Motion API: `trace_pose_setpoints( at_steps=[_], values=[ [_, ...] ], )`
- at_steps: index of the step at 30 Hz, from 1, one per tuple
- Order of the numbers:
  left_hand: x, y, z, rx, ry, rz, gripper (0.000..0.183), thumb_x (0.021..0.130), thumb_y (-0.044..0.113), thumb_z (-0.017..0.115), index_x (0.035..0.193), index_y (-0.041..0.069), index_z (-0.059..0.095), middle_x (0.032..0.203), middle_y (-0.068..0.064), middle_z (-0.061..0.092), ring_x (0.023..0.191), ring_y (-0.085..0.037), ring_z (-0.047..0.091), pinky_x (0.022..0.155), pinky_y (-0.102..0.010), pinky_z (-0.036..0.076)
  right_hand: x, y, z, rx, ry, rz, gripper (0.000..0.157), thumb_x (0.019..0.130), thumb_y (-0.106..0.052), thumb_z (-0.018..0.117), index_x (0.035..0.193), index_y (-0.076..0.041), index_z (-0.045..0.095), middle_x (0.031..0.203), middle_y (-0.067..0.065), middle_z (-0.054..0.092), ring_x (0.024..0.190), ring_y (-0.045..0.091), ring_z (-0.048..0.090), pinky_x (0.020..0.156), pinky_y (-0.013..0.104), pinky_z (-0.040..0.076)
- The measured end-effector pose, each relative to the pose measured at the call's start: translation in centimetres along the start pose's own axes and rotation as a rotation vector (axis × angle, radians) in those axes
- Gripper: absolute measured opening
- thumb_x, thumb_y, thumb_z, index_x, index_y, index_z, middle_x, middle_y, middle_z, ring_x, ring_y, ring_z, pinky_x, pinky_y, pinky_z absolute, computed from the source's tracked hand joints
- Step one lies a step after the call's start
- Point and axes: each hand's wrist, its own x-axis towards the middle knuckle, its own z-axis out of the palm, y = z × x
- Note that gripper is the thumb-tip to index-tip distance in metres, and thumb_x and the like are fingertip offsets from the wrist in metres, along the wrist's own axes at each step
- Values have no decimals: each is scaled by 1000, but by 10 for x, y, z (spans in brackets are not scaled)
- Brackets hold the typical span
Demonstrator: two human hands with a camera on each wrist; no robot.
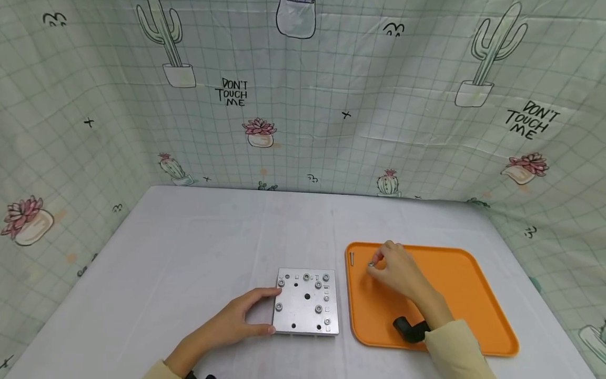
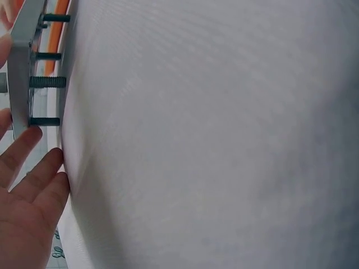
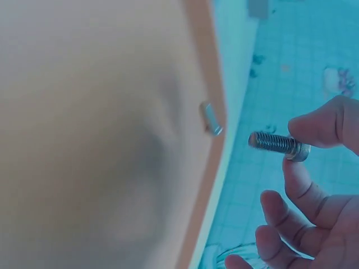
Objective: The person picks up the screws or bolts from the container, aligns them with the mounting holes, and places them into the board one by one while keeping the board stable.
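My right hand (image 1: 400,271) is over the orange tray (image 1: 454,295), pinching a socket head screw (image 3: 277,143) at its head between thumb and fingertip. The threaded shank points away from the hand in the right wrist view. A second screw (image 1: 352,259) lies in the tray's far left corner. My left hand (image 1: 239,318) holds the left side of a silver metal plate (image 1: 303,316), thumb near its front corner and index finger farther back. Several screw heads and open holes show on the plate's top. Threaded shanks (image 2: 47,82) stick out below the plate.
A white cloth (image 1: 199,242) covers the table. The tray's raised rim (image 1: 349,305) stands just right of the plate. A patterned curtain (image 1: 303,126) hangs behind and along the sides. A black wrist-worn device (image 1: 411,330) overlaps the tray's front part.
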Motion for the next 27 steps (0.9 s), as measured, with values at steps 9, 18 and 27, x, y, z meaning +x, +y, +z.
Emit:
trace_pose_setpoints(
  at_steps=[9,18,27],
  values=[
    [0,0,0,4,5,18,61,78,41,72,133,27,48,138,7,49,132,-19,41,109,-29,34,-13,-32,8,158,3,-67,11,81,-19,67,81,-15,58,92,3,51,90,21,44,73,31,38],
    [-1,-2,0,-6,8,21,61,78,41,72,132,26,48,138,7,49,131,-17,42,109,-26,34,-17,-61,18,116,55,-222,15,75,-17,76,81,-22,63,88,-4,48,93,16,41,75,31,37],
    [-1,-2,1,4,14,25,61,78,39,73,132,25,49,137,5,50,131,-18,43,108,-28,35,-17,-80,28,71,38,-313,12,77,-20,75,81,-23,64,90,-6,50,90,14,41,74,29,37]
  ],
)
